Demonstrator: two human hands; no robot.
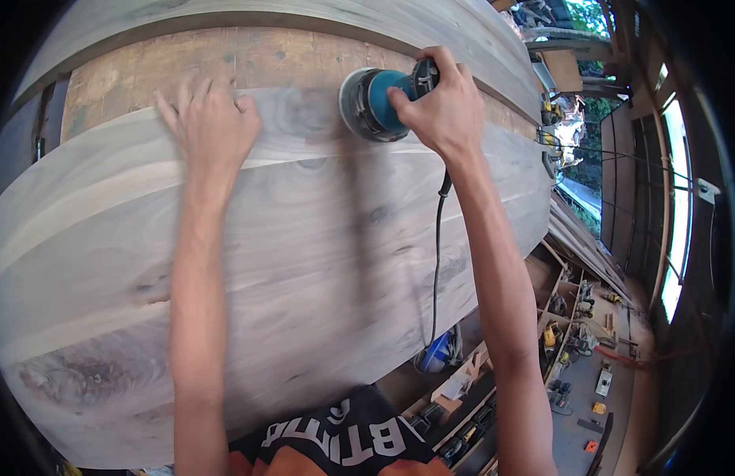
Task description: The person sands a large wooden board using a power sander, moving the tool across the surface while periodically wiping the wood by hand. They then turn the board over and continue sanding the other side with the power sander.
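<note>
My right hand (pixel 449 107) is wrapped round the body of a teal and black orbital sander (pixel 386 99). The sander's round pad rests against the far part of a wide wooden slab (pixel 304 238) with grey-brown grain and dark knots. From the sander a black cord (pixel 438 262) hangs down across the slab. My left hand (pixel 213 123) lies at the slab's far edge with its fingers spread, slightly blurred, and holds nothing.
Beyond the slab is a worn wooden work surface (pixel 169 67), with another board (pixel 304 9) behind it. At lower right, a bench (pixel 578 428) carries several power tools. A blue and white object (pixel 436 353) sits below the slab's near edge.
</note>
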